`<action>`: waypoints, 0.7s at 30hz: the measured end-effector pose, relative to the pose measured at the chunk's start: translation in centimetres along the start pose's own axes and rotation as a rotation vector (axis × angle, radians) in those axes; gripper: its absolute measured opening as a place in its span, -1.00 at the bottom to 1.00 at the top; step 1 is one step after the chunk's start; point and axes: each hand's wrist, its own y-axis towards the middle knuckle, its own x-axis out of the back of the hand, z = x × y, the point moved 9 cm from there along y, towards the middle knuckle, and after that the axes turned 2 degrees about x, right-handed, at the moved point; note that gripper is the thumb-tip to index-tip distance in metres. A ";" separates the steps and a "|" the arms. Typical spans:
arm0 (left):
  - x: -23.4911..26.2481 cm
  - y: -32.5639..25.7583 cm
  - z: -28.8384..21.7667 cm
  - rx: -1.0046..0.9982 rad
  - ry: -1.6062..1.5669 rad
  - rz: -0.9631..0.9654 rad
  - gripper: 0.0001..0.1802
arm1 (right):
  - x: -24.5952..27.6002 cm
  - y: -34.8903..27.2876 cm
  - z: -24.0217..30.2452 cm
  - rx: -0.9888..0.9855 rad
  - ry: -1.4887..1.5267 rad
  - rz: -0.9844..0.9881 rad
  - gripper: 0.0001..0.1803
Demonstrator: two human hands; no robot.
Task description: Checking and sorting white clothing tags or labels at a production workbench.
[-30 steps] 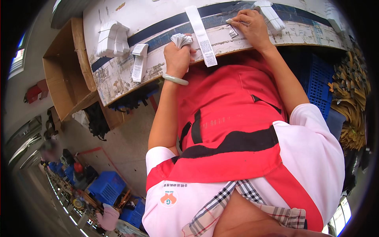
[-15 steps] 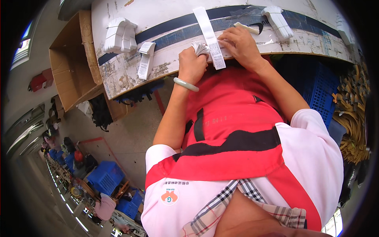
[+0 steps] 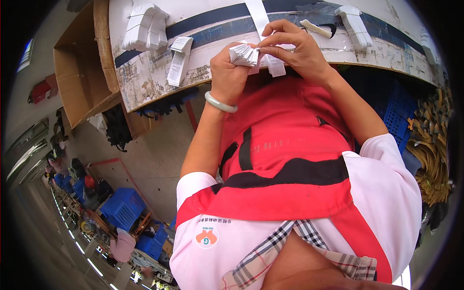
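My left hand (image 3: pixel 226 72) is closed around a fanned bundle of folded white labels (image 3: pixel 244 55), just over the table's near edge. Thumb and forefinger of my right hand (image 3: pixel 305 54) pinch together at the bundle's right side, on a folded label's edge. Beneath the right hand runs a long white label strip (image 3: pixel 257 17). A printed white label end (image 3: pixel 276 66) hangs at the table edge below that hand. On the left of the table sit a small stack of printed labels (image 3: pixel 180 61) and a larger stack of white labels (image 3: pixel 145 28).
The worn table (image 3: pixel 140 87) has dark tape across it. Further right lie a cream-coloured stick-like piece (image 3: pixel 316 29) and another label stack (image 3: pixel 354 26). An open cardboard box (image 3: pixel 84 63) stands left. A blue crate (image 3: pixel 400 116) and brown strips (image 3: pixel 430 145) are at right.
My left hand has lifted the label bundle and turned it toward me. My right hand has come off the table strip and now pinches at the bundle's edge.
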 end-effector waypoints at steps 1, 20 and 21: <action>0.3 -0.2 -0.1 -0.010 -0.025 -0.014 -0.83 | 0.0 0.0 0.7 0.008 0.003 0.011 -0.83; 0.6 -2.1 1.9 0.068 -0.287 0.027 -0.82 | -1.8 -0.8 -0.8 -0.272 0.228 0.166 -0.80; 0.0 -2.2 2.5 0.184 -0.335 0.067 -0.82 | -1.8 -1.0 -1.2 -0.293 0.206 0.188 -0.81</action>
